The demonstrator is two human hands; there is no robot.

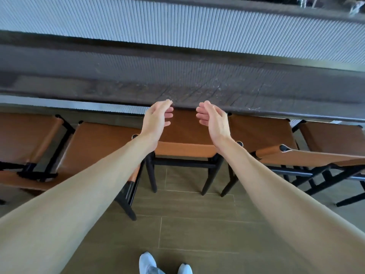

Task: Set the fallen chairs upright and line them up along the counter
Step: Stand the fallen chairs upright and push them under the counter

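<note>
Several chairs with tan leather seats and black frames stand upright in a row under the dark wooden counter [197,86]. The middle chair [185,133] is right in front of me, its backrest strap facing me. Other chairs stand to its left [98,143] and right [260,133]. My left hand [156,117] and my right hand [213,119] hover above the middle chair's seat with palms facing each other. Their fingers are loosely curled and hold nothing, and neither hand touches the chair.
More chairs stand at the far left [25,133] and far right [333,137]. A ribbed grey panel [177,26] runs behind the counter. The floor [187,224] has brown tiles, and my two light shoes show at the bottom edge.
</note>
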